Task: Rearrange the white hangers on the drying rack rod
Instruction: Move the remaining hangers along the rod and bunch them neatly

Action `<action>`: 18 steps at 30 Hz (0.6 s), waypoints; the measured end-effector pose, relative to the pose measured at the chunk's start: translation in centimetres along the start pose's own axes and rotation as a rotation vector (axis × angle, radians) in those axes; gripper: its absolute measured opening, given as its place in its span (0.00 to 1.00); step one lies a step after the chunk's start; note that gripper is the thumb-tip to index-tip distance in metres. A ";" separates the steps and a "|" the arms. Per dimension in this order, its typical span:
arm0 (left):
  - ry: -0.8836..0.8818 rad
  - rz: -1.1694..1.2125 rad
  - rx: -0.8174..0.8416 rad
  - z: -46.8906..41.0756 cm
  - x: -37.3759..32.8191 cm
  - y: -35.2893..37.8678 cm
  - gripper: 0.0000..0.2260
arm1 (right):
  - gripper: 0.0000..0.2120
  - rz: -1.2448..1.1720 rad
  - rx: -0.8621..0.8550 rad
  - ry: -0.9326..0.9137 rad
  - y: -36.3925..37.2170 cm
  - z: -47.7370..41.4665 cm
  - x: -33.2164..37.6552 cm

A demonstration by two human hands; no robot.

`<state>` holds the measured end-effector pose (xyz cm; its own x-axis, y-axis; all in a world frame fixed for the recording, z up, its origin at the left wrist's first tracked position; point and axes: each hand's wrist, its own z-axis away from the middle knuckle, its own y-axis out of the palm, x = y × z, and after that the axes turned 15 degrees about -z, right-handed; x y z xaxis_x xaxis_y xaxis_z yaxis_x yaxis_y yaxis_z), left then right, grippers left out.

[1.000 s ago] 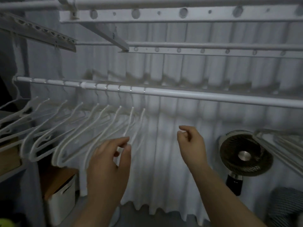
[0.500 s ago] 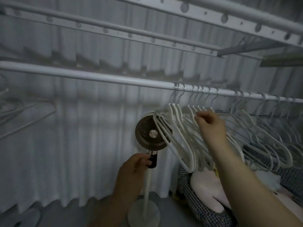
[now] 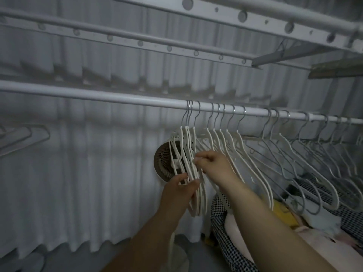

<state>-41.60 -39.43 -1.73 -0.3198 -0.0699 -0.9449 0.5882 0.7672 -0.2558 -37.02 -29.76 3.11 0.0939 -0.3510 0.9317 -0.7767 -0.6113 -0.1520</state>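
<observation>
Up from beside the fan (image 3: 163, 162), the left hand (image 3: 177, 190) is now gripping the leftmost white hangers (image 3: 203, 195) that the right hand (image 3: 215, 166) is pinching, probably bunching them for sliding.

White rod (image 3: 117, 98) spans view; white hangers (image 3: 198, 205) hooked along right half, leftmost bunched.

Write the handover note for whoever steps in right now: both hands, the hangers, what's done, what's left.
Left hand: grips the lower arms of the bunch of white hangers.
Right hand: pinches the same bunch higher up.
The bunch hangs at the left end of the row on the rod; the spread white hangers hang to its right.
Done: a few hangers gathered together.
Left: probably closing up the spread ones.
</observation>
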 end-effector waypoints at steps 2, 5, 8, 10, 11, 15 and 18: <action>0.014 0.002 0.013 0.1 -0.2 -0.3 0.09 | 0.14 -0.007 0.003 0.005 0.1 -0.3 -0.1; 0.017 0.010 0.002 0.4 0.0 -1.0 0.16 | 0.14 -0.019 0.030 -0.018 0.4 -0.6 -0.1; 0.017 0.042 0.002 0.6 0.0 -1.8 0.15 | 0.17 0.012 0.081 -0.011 0.8 -0.9 0.0; 0.019 0.078 -0.005 0.6 0.0 -2.3 0.14 | 0.22 0.050 0.104 0.015 1.3 -1.3 0.0; 0.018 0.092 -0.010 0.7 0.0 -2.6 0.14 | 0.24 0.061 0.110 0.027 1.6 -1.3 0.0; -0.024 0.140 -0.054 0.8 0.3 -3.7 0.06 | 0.23 0.048 0.083 0.088 2.5 -1.4 0.2; -0.015 0.185 -0.094 1.1 0.6 -4.9 0.08 | 0.22 0.252 0.045 -0.031 2.5 -0.9 0.3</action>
<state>-43.86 -43.88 -1.33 -0.2008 0.0691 -0.9772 0.5638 0.8239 -0.0576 -39.46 -30.74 3.28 -0.0797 -0.5175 0.8519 -0.7496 -0.5322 -0.3934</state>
